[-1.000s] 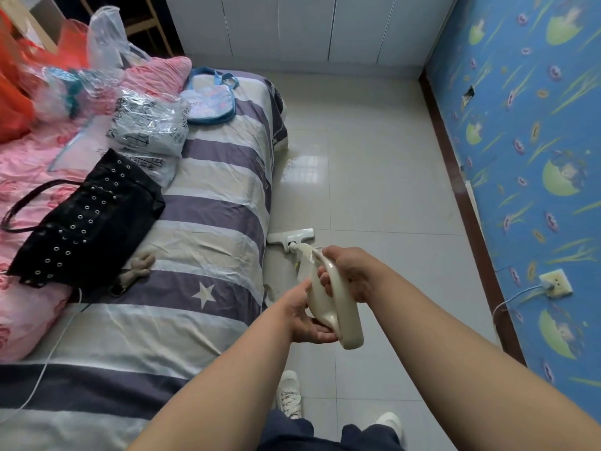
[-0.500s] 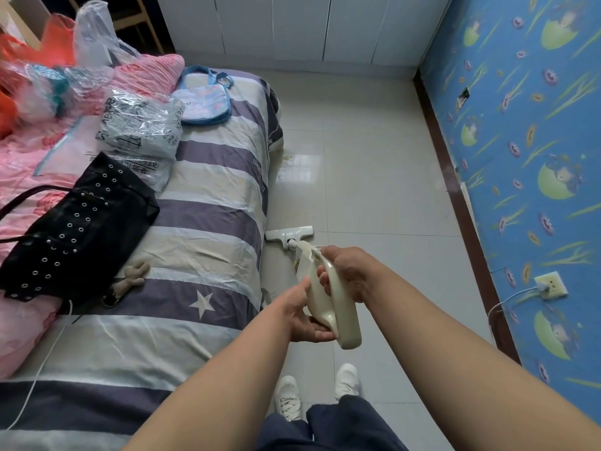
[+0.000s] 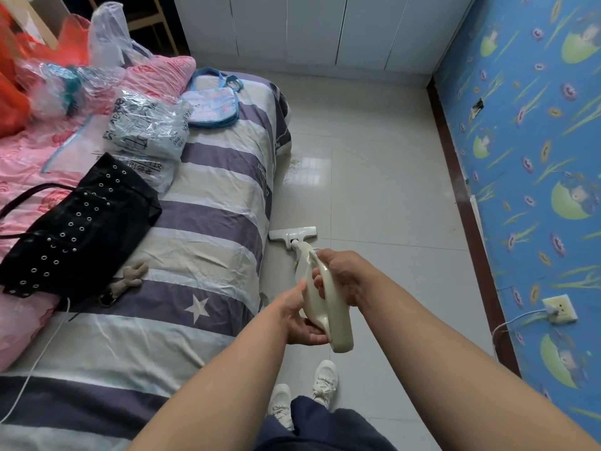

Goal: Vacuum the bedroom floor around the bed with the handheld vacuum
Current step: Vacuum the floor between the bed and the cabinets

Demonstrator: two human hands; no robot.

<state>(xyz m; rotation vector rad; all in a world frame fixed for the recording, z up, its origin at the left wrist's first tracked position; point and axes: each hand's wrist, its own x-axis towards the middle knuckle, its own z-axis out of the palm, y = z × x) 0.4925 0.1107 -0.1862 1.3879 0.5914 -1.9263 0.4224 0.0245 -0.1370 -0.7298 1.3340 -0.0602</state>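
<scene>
Both hands hold the cream handheld vacuum (image 3: 320, 294): the right hand (image 3: 344, 276) is wrapped around its loop handle from the right side, and the left hand (image 3: 300, 315) supports the body from below and from the left, with the fingers curled under it. The floor nozzle (image 3: 292, 234) lies flat on the tiled floor (image 3: 383, 177), just beside the edge of the bed (image 3: 211, 203) where the striped sheet hangs down. I think the first risk is this sheet: if the nozzle goes closer to the bed, the suction can catch the loose cloth and block the mouth. A second risk is the small patch of crumbs (image 3: 294, 164) further ahead beside the bed; a fast push can scatter the crumbs over the smooth tile instead of collecting them, so a slow stroke seems safer. A white cord (image 3: 517, 320) goes from the wall socket (image 3: 559, 309) down toward the floor at the right. I cannot tell whether it belongs to the vacuum, but if it does, a long reach forward can pull the plug, and the person's white shoes (image 3: 304, 395) can step on it or trip over it. On the bed, a thin white cable (image 3: 42, 356) near the black studded bag (image 3: 78, 226) is well apart from the nozzle, so I judge it is no danger now.
</scene>
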